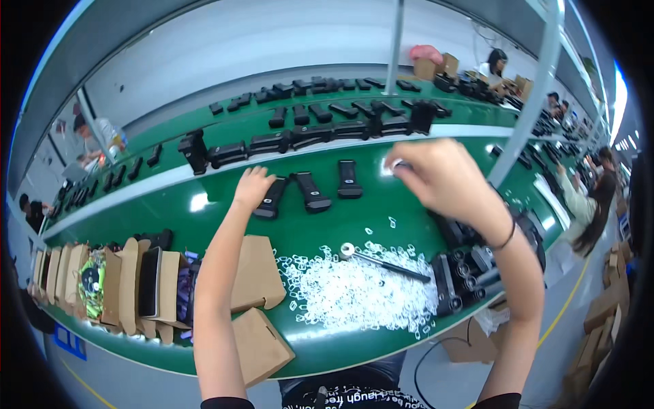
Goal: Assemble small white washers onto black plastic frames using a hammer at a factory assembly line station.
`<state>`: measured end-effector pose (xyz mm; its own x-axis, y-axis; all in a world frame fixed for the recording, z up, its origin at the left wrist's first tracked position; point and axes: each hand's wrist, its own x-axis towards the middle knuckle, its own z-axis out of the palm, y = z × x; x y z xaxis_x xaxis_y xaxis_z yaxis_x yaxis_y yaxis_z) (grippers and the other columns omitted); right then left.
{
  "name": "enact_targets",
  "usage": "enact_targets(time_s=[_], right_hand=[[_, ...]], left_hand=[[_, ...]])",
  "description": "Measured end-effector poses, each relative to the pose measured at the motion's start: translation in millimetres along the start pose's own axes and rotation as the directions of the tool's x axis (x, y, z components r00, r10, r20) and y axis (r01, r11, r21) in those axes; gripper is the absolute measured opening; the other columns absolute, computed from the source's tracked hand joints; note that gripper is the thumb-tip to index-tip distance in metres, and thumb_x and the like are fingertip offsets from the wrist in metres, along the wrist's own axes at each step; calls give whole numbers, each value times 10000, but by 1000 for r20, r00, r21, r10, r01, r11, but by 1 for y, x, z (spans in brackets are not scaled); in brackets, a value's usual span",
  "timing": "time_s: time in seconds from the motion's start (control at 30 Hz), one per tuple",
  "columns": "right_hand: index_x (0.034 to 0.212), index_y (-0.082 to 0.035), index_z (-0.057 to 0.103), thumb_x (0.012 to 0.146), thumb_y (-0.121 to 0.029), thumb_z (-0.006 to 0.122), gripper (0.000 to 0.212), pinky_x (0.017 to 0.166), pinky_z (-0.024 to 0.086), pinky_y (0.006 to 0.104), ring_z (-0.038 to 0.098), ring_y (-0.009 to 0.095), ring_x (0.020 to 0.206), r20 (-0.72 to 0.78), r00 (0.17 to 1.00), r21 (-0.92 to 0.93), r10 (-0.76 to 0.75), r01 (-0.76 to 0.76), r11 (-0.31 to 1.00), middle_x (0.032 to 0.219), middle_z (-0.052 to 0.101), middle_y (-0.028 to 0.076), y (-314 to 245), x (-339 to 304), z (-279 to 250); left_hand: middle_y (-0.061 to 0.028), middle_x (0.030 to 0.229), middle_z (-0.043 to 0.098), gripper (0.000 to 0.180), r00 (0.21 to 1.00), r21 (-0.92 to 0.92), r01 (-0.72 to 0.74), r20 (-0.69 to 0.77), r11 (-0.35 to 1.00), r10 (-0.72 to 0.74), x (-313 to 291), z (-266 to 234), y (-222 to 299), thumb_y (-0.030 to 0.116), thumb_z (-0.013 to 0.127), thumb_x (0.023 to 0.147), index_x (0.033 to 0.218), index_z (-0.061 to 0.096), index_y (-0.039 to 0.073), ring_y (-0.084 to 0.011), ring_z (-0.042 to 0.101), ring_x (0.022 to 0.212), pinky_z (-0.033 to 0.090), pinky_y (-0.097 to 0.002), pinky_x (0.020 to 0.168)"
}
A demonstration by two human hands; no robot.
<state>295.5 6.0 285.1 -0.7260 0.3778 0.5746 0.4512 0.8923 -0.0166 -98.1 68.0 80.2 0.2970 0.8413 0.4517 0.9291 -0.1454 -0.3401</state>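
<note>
My left hand [255,187] rests at the upper left edge of a black handheld device [270,200], its fingers gripping the end. Beside that lie two more of the same kind, a tilted black device [311,193] and an upright one [349,180]. My right hand [439,174] is raised over the table to their right, thumb and fingers pinched on something small and pale that I cannot make out. Nearer me spreads a heap of small clear plastic pieces [354,290]. A dark pen-like tool with a round silver end [388,264] lies on the heap.
Black devices [446,283] crowd the right side under my forearm. Cardboard boxes [255,276] stand at the left, some with items in them. A row of black devices [293,140] lines the rail [163,179] ahead. A metal post [528,116] rises at right; other people work farther off.
</note>
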Motion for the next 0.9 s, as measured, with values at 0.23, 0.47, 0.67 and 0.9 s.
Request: enact_targets(time_s=[0.23,0.47,0.67,0.9], right_hand=[[914,-99,644,798,-118,611,122,639,512,421,645,304,723,273,892,-41,361,-365,930,767,639,116,-31,-169,57],[970,-102,634,773,-142,668,204,703,510,406,628,290,818,273,849,-14,453,-467,884,824,601,94,-26,-214,140],[1000,-95,611,750,-195,707,285,766,464,375,587,259,896,284,841,-199,461,-419,886,872,569,72,-10,-211,159],[860,-83,601,726,-220,713,222,755,427,344,561,222,868,280,886,-235,371,-311,921,847,558,57,5,-198,188]], left_hand=[[-209,1227,492,172,800,-202,519,457,831,-389,-50,48,18,268,573,857,974,698,260,-401,472,1150,388,-560,953],[-204,1283,508,279,548,-104,661,744,743,-383,-32,102,2,368,495,911,1159,617,332,-398,467,1225,399,-518,996],[-201,1230,539,302,350,-212,818,921,534,-170,-3,92,23,256,562,869,1157,620,183,-355,527,1157,418,-507,979],[-105,1059,597,550,869,-183,7,488,983,84,-43,77,-6,46,732,600,1124,585,119,-306,571,1053,401,-514,979]])
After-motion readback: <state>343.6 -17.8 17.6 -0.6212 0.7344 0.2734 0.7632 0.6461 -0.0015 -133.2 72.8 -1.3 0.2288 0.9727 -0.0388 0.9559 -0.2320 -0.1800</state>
